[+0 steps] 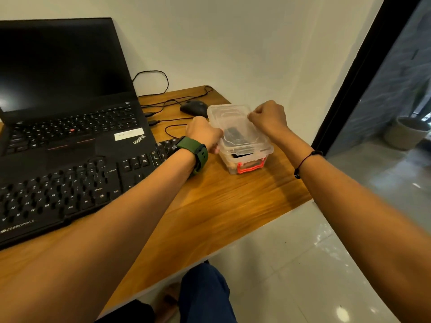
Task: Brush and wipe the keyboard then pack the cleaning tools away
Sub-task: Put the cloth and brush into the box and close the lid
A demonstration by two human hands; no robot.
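Note:
A clear plastic box point(247, 163) with an orange latch stands on the wooden desk point(221, 206), right of the black keyboard point(70, 190). Its clear lid point(233, 127) sits tilted on top, and dark items show through it. My left hand point(204, 134), with a green watch on the wrist, grips the lid's left edge. My right hand point(268, 117) pinches the lid's far right edge with curled fingers. The cleaning tools inside are too blurred to tell apart.
An open black laptop point(67, 96) stands behind the keyboard. A black mouse point(193, 107) and several cables lie behind the box. The desk's right edge runs close to the box, with white floor tiles and a glass door beyond.

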